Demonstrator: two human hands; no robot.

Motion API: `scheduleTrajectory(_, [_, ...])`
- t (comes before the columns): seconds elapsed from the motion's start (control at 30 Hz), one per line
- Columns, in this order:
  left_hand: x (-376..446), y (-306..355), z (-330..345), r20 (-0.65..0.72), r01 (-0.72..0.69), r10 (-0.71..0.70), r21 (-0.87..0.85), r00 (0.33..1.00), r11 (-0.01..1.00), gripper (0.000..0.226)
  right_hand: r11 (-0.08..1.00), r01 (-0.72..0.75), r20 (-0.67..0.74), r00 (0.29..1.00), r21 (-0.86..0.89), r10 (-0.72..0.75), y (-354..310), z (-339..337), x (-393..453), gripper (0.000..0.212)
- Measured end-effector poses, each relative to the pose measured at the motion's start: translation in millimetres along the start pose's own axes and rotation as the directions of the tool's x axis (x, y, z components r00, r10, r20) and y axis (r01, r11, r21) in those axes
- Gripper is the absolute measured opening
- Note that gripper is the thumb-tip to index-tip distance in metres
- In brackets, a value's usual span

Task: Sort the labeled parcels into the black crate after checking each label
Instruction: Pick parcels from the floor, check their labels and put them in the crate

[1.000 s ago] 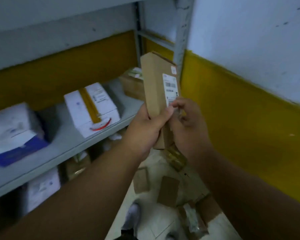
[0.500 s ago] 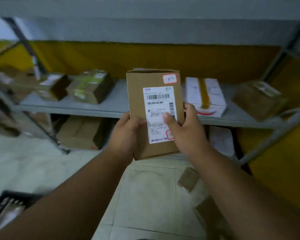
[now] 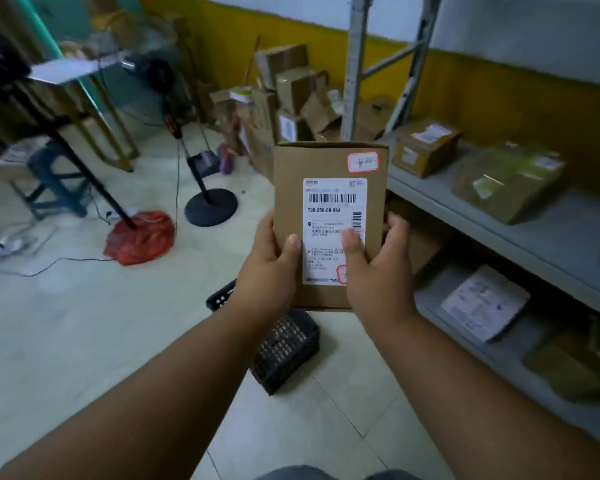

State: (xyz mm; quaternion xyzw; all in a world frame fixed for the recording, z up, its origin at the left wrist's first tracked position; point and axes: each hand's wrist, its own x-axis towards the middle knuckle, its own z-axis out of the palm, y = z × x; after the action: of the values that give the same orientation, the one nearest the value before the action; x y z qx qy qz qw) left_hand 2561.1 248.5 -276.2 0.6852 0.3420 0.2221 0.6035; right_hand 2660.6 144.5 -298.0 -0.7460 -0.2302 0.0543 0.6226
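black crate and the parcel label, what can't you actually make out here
- Black crate, head view: the parcel and left hand hide its inside, so contents are unknown.
- Shipping label: the address lines are too small; the right hand thumb covers part.
- Red-bordered sticker: handwriting is blurred.

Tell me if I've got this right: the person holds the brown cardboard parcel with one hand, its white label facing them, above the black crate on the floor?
Not quite. The head view shows both hands on the brown cardboard parcel: the left hand and the right hand each grip a side. The rest holds: its white label faces the person, above the black plastic crate on the floor.
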Motion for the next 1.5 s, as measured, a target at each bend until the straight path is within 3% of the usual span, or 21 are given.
scheduleTrajectory(0.13, [42.4, -13.8, -59.3, -0.091, 0.035, -0.035, 0.000, 0.995, 0.999, 0.056, 0.998, 0.028, 0.125, 0.992, -0.057, -0.021, -6.2, 70.9, 28.8, 0.046])
scheduleTrajectory(0.33, [109.6, -32.5, -94.0, -0.231, 0.119, -0.107, 0.038, 0.967, 0.992, 0.077, 0.989, 0.052, 0.218, 0.976, -0.136, -0.021, 22.7, 154.8, 83.4, 0.049])
scheduleTrajectory(0.63, [221.2, -29.9, -160.0, -0.351, 0.172, -0.170, -0.026, 0.921, 0.985, 0.071, 0.986, 0.068, 0.326, 0.945, -0.153, -0.015, 23.1, 271.2, 172.0, 0.052])
scheduleTrajectory(0.8, [274.2, -63.7, -192.7, -0.342, 0.179, -0.183, -0.044, 0.922, 0.983, 0.057, 0.958, 0.044, 0.258, 0.965, -0.284, 0.032, 33.3, 319.7, 197.0, 0.046])
scheduleTrajectory(0.93, [344.6, -85.5, -219.4, -0.224, 0.145, -0.131, 0.051, 0.966, 0.988, 0.054, 0.923, -0.049, 0.149, 0.982, -0.383, 0.113, 46.5, 361.3, 218.5, 0.041])
scheduleTrajectory(1.03, [400.6, -105.4, -236.0, 0.017, 0.084, -0.088, 0.169, 0.996, 0.982, 0.055, 0.883, -0.219, -0.064, 0.975, -0.415, 0.212, 59.6, 388.2, 226.3, 0.038])
scheduleTrajectory(1.1, [427.3, -116.9, -249.1, 0.146, 0.065, -0.102, 0.242, 0.984, 0.968, 0.055, 0.853, -0.330, -0.165, 0.944, -0.404, 0.287, 64.4, 408.3, 223.0, 0.038])
scheduleTrajectory(1.37, [486.0, -138.7, -270.1, 0.430, 0.023, -0.196, 0.376, 0.881, 0.926, 0.051, 0.784, -0.572, -0.322, 0.810, -0.243, 0.491, 65.9, 448.1, 203.4, 0.031])
scheduleTrajectory(1.5, [515.7, -183.7, -260.0, 0.463, -0.004, -0.212, 0.423, 0.861, 0.906, 0.052, 0.740, -0.648, -0.322, 0.750, -0.181, 0.578, 115.8, 463.1, 206.1, 0.030])
